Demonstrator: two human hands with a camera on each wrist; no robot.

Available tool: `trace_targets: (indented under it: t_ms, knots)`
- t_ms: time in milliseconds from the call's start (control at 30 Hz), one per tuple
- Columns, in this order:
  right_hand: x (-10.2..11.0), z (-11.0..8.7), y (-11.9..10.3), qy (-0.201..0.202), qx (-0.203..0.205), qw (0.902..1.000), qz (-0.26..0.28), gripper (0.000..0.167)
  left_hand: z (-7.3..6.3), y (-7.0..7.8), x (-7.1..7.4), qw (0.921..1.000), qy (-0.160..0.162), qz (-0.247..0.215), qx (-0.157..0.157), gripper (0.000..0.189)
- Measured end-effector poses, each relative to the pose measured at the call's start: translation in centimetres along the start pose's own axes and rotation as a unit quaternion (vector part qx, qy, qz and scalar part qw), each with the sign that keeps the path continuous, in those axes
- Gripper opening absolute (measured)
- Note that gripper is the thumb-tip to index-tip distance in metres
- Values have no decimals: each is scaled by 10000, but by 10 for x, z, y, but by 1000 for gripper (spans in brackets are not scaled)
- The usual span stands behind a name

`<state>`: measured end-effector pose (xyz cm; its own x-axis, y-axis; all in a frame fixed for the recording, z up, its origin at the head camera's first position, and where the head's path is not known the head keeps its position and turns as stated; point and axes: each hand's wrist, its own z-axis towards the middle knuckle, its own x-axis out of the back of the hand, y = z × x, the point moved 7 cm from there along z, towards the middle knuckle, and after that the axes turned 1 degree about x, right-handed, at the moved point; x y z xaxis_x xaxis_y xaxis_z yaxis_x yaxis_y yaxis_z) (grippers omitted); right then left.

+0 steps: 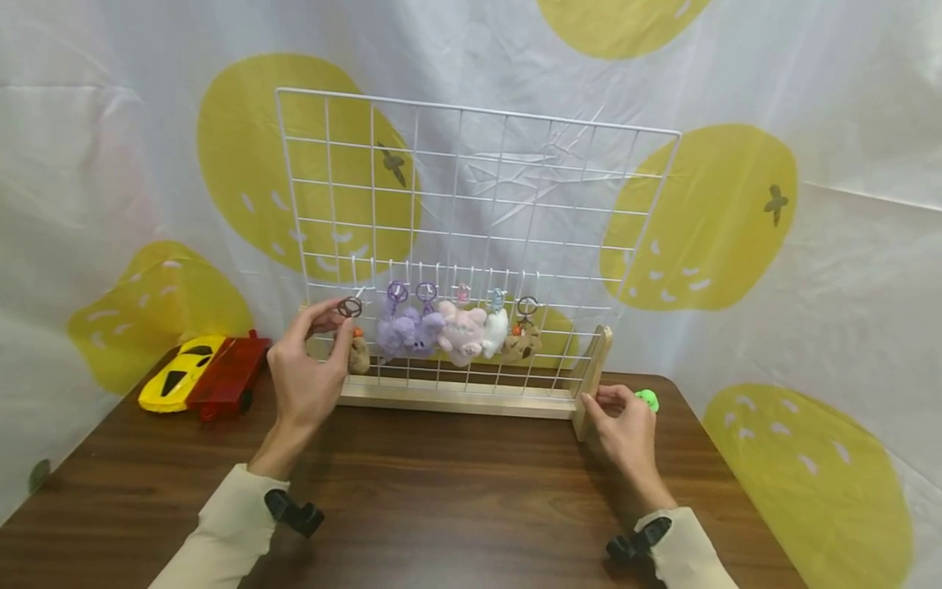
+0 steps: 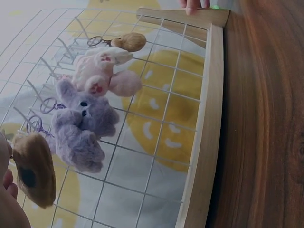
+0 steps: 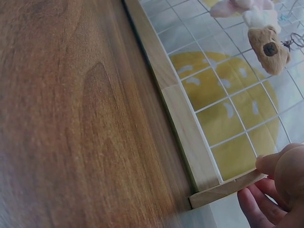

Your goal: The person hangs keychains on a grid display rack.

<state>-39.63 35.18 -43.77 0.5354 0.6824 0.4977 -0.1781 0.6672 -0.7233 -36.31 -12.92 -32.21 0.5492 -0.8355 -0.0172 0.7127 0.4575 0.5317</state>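
Note:
My left hand (image 1: 309, 380) pinches the dark ring of a brown plush keychain (image 2: 35, 168) between thumb and fingers, at the left end of a white wire grid rack (image 1: 478, 110). Its orange bit shows in the head view; the hand partly hides the plush. My right hand (image 1: 627, 429) grips the rack's wooden end piece (image 1: 593, 376), thumb on the near side. Between the hands, plush keychains hang from white hooks: two purple ones (image 2: 80, 149), a pink one (image 1: 462, 334), a white one (image 1: 495, 334) and another brown one (image 3: 268, 50).
The rack stands on a wooden base bar (image 1: 456, 400) on a brown table (image 1: 441, 499). At the left lie a yellow toy car (image 1: 180, 380) and a red toy trailer (image 1: 230, 376). A small green object (image 1: 648, 399) sits behind my right hand. A lemon-print curtain (image 1: 500, 49) hangs behind.

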Motion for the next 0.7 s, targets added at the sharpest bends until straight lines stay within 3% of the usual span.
trace_targets:
  t_ms: [167,433,700]
  knots:
    - [0,1,0,9,24,10000,-14,26,2,11,2,9999,77,33,97,28]
    - [0,0,0,28,18,9999,-137,27,0,-23,-1,9993,98,95,350,28]
    - [0,0,2,5,-15,10000,-93,27,3,-35,-10,9979,-52,-54,648,26]
